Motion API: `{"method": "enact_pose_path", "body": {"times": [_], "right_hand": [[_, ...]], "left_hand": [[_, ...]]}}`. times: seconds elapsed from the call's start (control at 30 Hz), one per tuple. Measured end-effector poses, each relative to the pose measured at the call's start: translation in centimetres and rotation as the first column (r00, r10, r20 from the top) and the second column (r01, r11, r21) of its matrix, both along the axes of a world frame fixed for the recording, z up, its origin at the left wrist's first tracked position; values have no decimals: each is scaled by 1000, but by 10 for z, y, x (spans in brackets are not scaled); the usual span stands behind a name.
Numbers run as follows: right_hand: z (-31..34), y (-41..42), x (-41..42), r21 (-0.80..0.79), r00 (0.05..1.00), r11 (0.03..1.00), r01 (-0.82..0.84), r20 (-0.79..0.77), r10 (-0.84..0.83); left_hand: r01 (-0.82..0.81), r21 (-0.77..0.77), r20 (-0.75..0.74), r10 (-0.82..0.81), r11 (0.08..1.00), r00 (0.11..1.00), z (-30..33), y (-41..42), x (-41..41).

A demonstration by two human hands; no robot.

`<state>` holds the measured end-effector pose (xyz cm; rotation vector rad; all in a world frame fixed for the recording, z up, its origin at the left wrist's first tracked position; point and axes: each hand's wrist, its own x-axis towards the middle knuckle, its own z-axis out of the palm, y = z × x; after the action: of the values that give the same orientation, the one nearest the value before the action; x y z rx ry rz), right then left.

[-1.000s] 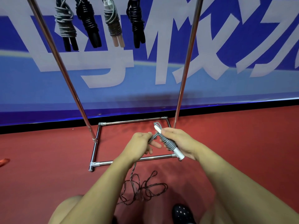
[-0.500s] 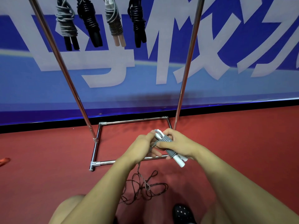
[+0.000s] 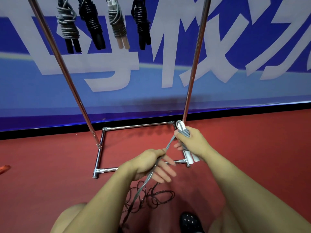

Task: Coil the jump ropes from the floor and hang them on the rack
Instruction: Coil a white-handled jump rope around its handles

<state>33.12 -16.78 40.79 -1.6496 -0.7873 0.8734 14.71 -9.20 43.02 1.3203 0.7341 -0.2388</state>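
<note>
Grey rope (image 3: 170,143): taut, running from right hand (image 3: 193,142), which grips the wrapped handles (image 3: 188,156), down-left to left hand (image 3: 149,165), pinching it. Slack on floor (image 3: 50,165) below; rack (image 3: 193,64) ahead.

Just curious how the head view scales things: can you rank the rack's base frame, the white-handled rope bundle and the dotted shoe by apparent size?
1. Rack's base frame
2. White-handled rope bundle
3. Dotted shoe, partly cut off and nearer the camera, so its rank is unsure.
</note>
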Motion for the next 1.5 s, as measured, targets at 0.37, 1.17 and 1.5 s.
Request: {"method": "enact_pose_path", "body": {"times": [0.37,1.17,1.5], "right_hand": [[3,-4,8,81,988,996,49,-150,-36],[9,2,0,32,984,999,-9,-179,15],[20,-7,-12,70,883,972,-223,-409,232]], "left_hand": [[-399,306,281,318,864,905,-6,11,4],[-531,597,434,314,602,844,-1,10,7],[-528,498,503,267,688,822,15,4,2]]}}
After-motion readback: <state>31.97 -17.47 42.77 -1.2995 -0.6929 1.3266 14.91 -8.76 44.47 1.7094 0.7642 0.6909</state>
